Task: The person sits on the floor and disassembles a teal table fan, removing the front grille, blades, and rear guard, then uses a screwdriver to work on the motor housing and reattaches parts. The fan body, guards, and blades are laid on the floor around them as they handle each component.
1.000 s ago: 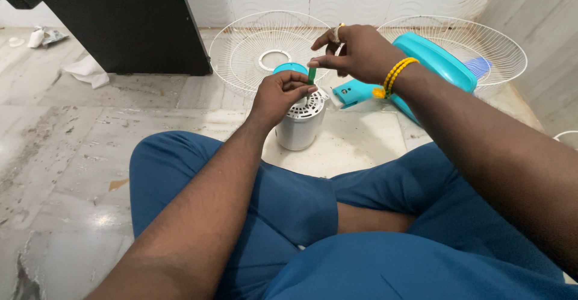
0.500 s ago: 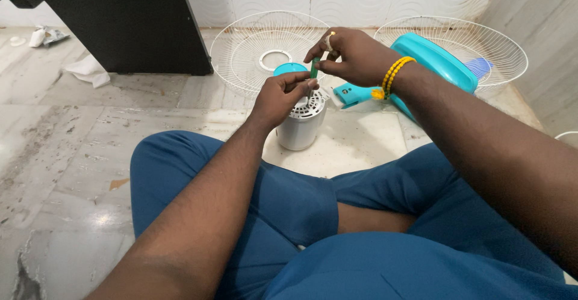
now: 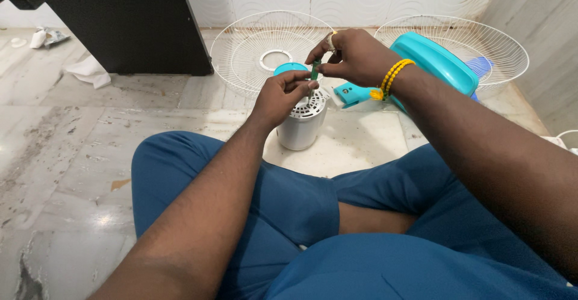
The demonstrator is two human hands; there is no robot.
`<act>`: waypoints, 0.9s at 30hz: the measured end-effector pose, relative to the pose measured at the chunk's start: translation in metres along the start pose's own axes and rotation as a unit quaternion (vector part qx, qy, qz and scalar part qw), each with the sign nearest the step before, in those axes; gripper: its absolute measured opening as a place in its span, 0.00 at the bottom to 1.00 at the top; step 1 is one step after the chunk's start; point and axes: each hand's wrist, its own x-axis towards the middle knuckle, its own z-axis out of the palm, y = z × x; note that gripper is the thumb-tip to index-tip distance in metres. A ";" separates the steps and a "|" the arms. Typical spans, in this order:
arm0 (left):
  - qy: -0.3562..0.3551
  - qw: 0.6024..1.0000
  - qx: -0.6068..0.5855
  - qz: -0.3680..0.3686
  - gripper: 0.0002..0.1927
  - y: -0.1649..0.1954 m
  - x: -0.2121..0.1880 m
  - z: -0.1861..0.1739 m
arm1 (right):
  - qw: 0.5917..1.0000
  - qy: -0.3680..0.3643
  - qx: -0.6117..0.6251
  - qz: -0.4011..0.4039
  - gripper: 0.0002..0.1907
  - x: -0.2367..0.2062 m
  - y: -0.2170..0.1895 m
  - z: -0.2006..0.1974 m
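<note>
A white cylindrical fan motor housing (image 3: 299,131) with a slotted top stands upright on the floor between my knees. My left hand (image 3: 282,97) grips its top rim. My right hand (image 3: 352,56), with a yellow bead bracelet at the wrist, pinches the green handle of a screwdriver (image 3: 315,69) held upright over the housing's top. The screwdriver's tip is hidden behind my left fingers.
Two white wire fan guards (image 3: 241,50) (image 3: 500,47) lie on the floor behind the housing. A turquoise fan base (image 3: 436,59) rests in the right guard, with a turquoise piece (image 3: 352,94) beside it. A dark cabinet (image 3: 126,20) stands at the back left. My crossed legs in blue trousers (image 3: 289,209) fill the foreground.
My right hand has come down and closer to the housing, bringing the green screwdriver upright over its top. My left hand stays on the rim.
</note>
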 end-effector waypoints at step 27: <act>-0.005 0.999 0.039 -0.002 0.14 -0.006 0.006 -0.006 | 0.995 -0.025 0.024 0.093 0.17 -0.003 -0.016 -0.001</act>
